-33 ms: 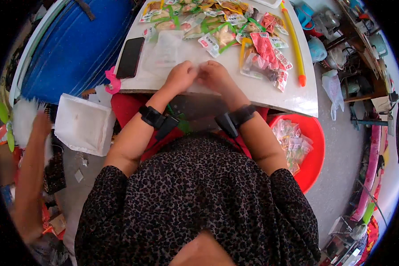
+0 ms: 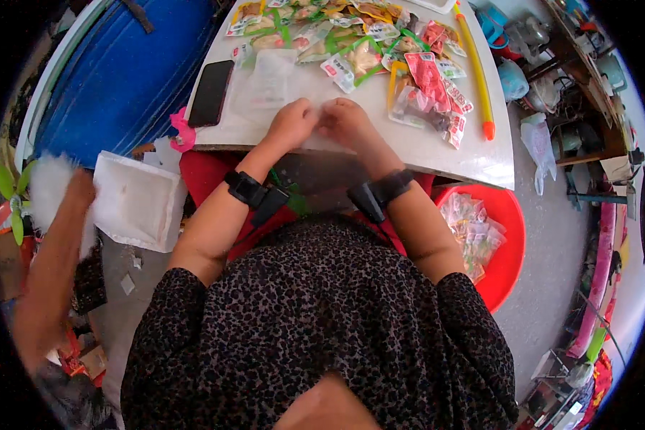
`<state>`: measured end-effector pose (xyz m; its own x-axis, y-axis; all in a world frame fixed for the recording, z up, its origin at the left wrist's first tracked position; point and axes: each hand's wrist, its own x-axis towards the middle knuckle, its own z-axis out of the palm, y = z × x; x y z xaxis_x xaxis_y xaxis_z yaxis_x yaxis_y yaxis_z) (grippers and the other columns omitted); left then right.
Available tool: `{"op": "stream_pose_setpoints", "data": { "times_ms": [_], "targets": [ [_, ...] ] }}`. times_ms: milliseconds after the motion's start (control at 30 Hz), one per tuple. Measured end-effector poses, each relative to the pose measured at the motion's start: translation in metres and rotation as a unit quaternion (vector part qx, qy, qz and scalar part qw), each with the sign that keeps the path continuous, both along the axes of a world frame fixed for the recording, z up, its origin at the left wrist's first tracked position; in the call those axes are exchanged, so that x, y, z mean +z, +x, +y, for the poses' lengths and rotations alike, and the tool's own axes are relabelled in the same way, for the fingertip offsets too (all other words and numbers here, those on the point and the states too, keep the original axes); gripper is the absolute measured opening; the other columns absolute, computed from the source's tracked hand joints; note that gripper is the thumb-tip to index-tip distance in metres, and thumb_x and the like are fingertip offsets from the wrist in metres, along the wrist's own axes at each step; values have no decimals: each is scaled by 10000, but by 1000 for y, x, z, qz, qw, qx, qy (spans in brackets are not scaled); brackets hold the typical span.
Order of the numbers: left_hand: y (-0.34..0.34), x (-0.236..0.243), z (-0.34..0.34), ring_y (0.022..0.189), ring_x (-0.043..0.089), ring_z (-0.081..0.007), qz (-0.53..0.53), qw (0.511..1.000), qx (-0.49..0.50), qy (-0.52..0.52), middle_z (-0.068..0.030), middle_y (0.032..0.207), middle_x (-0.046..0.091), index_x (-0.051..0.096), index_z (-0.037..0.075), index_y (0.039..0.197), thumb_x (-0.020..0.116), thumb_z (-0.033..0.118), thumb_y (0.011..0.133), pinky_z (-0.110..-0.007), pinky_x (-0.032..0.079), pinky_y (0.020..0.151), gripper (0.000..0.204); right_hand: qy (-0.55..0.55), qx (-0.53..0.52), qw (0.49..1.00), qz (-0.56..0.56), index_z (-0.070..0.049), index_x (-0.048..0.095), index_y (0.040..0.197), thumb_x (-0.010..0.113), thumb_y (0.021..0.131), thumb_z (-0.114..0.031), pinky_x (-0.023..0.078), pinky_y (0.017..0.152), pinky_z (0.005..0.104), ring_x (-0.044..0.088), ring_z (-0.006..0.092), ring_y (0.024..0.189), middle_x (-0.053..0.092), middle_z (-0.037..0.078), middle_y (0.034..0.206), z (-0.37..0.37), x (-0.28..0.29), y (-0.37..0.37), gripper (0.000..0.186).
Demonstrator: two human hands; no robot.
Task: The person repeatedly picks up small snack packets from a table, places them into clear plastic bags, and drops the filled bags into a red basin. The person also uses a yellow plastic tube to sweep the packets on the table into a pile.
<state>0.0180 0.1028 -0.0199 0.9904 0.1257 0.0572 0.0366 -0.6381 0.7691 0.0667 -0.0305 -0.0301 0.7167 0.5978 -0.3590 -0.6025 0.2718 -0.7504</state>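
Note:
My left hand (image 2: 294, 123) and my right hand (image 2: 347, 123) meet over the near edge of the white table (image 2: 244, 132). The fingers of both are curled in, thumbs close together. Whatever they pinch is too faint and small to make out. Just beyond my left hand lie clear plastic bags (image 2: 269, 80), flat on the tabletop. Small sealed food packets (image 2: 358, 61) with green, yellow and white printing spread across the far side. Red packets (image 2: 430, 82) lie in a pile to the right of my right hand.
A black phone (image 2: 211, 93) lies at the table's left. Along its right edge runs a yellow stick (image 2: 474, 72). A red basin (image 2: 509, 244) of packets stands at lower right, a white foam box (image 2: 136, 201) at left. Another person's arm (image 2: 57, 251) holds something white and fluffy (image 2: 50, 193).
The other person's arm and the fluffy white thing have shifted slightly right, nearer the foam box. My own hands look the same.

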Motion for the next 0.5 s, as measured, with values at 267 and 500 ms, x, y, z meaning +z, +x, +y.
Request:
{"op": "stream_pose_setpoints", "data": {
  "times_ms": [267, 500],
  "targets": [
    [-1, -1, 6, 692, 496, -355, -85, 982, 119, 118, -184, 719, 520, 455, 34, 753, 410, 206, 742, -426, 384, 596, 178, -509, -7, 701, -499, 7, 495, 744, 454, 727, -181, 422, 636, 390, 519, 330, 684, 528, 174, 743, 0, 11, 2, 193],
    [-5, -2, -12, 659, 506, -351, -5, 978, 25, 207, -164, 691, 532, 454, 44, 767, 422, 186, 718, -441, 390, 580, 154, -565, -84, 562, -598, -18, 499, 849, 536, 681, -289, 399, 700, 402, 485, 290, 885, 508, 146, 951, -45, 29, 8, 320]
  ]
}}
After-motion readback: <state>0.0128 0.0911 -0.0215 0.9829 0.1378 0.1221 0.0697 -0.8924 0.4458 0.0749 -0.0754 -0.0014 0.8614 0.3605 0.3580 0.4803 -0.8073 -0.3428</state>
